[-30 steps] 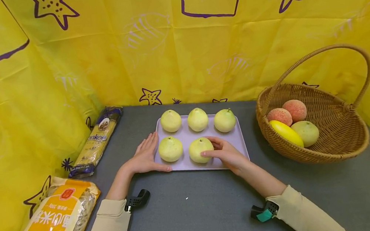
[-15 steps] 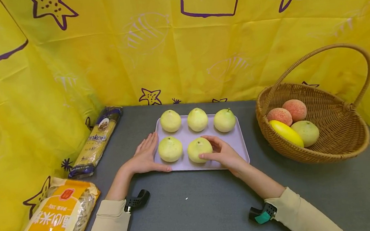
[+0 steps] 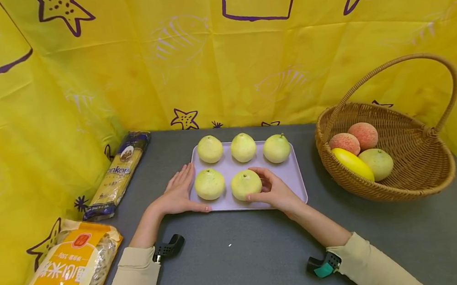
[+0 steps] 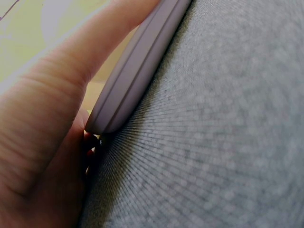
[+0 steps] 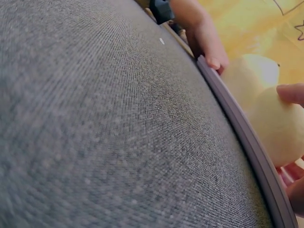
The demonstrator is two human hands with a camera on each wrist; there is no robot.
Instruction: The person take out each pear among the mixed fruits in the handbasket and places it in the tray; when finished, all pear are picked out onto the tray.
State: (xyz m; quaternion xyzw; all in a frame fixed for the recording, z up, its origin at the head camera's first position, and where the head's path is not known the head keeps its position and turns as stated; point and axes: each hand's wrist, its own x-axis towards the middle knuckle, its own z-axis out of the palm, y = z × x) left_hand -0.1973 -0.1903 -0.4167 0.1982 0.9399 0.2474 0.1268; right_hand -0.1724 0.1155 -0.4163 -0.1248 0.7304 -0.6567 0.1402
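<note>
A lilac tray [image 3: 285,173] holds round pale yellow-green fruits, pomelo-like in shape. Three stand in the back row, including the left [image 3: 210,149], middle [image 3: 243,147] and right one [image 3: 276,148]. In front is a left fruit [image 3: 209,184] and, beside it, a right fruit [image 3: 246,185]. My right hand [image 3: 278,192] holds this front right fruit from its right side, thumb in front and fingers behind. My left hand [image 3: 177,194] rests at the tray's front left corner, fingers straight along the left side, thumb along the front rim. The left wrist view shows that thumb [image 4: 71,66] against the rim.
A wicker basket [image 3: 416,165] with a tall handle stands at right. It holds two peaches [image 3: 363,135], a long yellow fruit [image 3: 352,165] and a green fruit [image 3: 377,164]. At left lie a noodle pack [image 3: 121,171] and an orange bag [image 3: 65,273]. Yellow cloth [image 3: 221,69] hangs behind.
The front right fruit has shifted slightly left on the tray, with my right hand on it. My left hand has stayed at the tray's corner.
</note>
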